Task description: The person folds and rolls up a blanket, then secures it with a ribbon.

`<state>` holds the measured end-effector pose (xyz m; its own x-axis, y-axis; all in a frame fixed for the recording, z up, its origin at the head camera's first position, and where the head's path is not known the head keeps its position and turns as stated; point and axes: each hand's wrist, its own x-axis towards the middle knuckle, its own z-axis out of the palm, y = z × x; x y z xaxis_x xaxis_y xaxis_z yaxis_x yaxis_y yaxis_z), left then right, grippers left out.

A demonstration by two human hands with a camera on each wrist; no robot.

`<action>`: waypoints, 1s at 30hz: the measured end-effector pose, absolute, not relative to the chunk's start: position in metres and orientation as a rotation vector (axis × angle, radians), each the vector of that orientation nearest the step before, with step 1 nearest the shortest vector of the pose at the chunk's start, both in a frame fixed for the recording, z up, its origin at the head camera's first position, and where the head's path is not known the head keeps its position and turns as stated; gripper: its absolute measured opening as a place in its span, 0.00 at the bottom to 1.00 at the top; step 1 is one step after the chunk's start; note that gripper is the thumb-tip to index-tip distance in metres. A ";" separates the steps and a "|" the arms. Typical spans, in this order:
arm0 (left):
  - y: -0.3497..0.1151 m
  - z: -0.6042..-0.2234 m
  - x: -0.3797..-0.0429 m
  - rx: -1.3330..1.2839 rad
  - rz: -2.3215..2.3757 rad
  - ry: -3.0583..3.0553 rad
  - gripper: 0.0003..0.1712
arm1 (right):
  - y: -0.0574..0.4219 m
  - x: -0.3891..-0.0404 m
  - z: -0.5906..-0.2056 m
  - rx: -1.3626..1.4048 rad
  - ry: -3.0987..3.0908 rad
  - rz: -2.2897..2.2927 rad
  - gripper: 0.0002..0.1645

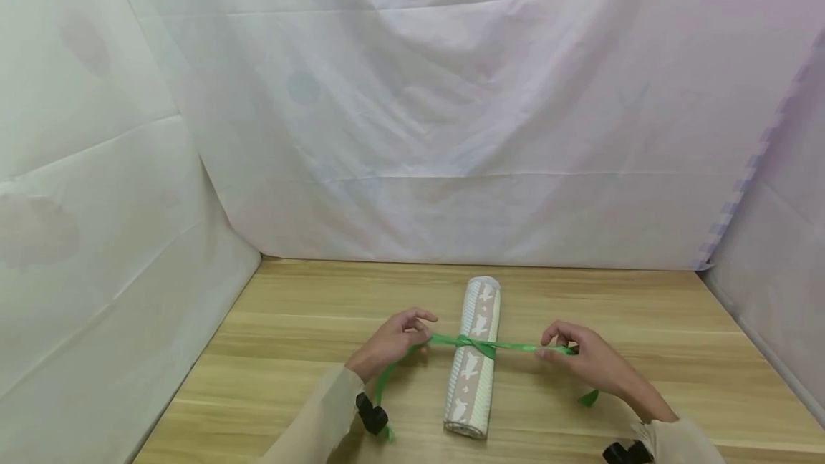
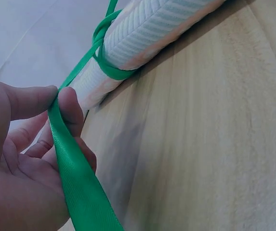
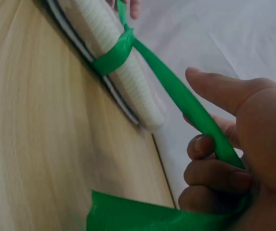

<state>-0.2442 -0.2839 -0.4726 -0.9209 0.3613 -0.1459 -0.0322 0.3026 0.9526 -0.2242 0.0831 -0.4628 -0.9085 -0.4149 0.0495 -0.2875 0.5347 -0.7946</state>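
A rolled cloth with pale animal shapes on a beige band lies lengthwise on the wooden table. Round its middle goes a green ribbon, crossed over on top. My left hand pinches one side of the ribbon between thumb and forefinger, to the left of the roll; the loose tail hangs below it. On the right, my right hand grips the other side, its curled fingers round the ribbon in the right wrist view. Both stretches between roll and hands look taut.
The wooden table runs back to a white cloth curtain. More white cloth hangs at the left and right sides. Each wrist bears a small black camera.
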 end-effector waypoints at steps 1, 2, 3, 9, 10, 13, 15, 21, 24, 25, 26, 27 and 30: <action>-0.284 -0.472 -0.244 0.301 1.652 2.245 0.19 | 0.085 -0.224 -0.465 -0.597 2.629 -1.314 0.11; -0.285 -0.472 -0.245 0.304 1.650 2.245 0.19 | 0.087 -0.225 -0.467 -0.583 2.635 -1.312 0.11; -0.285 -0.472 -0.245 0.309 1.648 2.247 0.19 | 0.089 -0.225 -0.470 -0.574 2.646 -1.304 0.11; -0.285 -0.473 -0.247 0.312 1.645 2.239 0.18 | 0.097 -0.227 -0.481 -0.573 2.725 -1.240 0.11; -0.284 -0.473 -0.247 0.312 1.647 2.232 0.18 | 0.098 -0.227 -0.482 -0.574 2.732 -1.236 0.12; -0.284 -0.474 -0.246 0.324 1.653 2.214 0.18 | 0.100 -0.227 -0.484 -0.572 2.756 -1.236 0.12; -0.283 -0.475 -0.245 0.336 1.656 2.202 0.18 | 0.102 -0.227 -0.485 -0.572 2.765 -1.241 0.12; -0.286 -0.472 -0.245 0.336 1.646 2.179 0.19 | 0.104 -0.227 -0.487 -0.572 2.763 -1.237 0.10; -0.288 -0.471 -0.244 0.330 1.640 2.165 0.18 | 0.104 -0.229 -0.489 -0.533 2.771 -1.224 0.11; -0.288 -0.470 -0.244 0.326 1.641 2.160 0.18 | 0.104 -0.229 -0.490 -0.516 2.775 -1.220 0.12; -0.288 -0.470 -0.244 0.322 1.637 2.162 0.17 | 0.104 -0.230 -0.492 -0.509 2.788 -1.209 0.13; -0.289 -0.470 -0.244 0.317 1.634 2.160 0.17 | 0.104 -0.231 -0.493 -0.509 2.807 -1.194 0.14; -0.290 -0.472 -0.246 0.298 1.625 2.163 0.16 | 0.104 -0.232 -0.499 -0.526 2.861 -1.134 0.16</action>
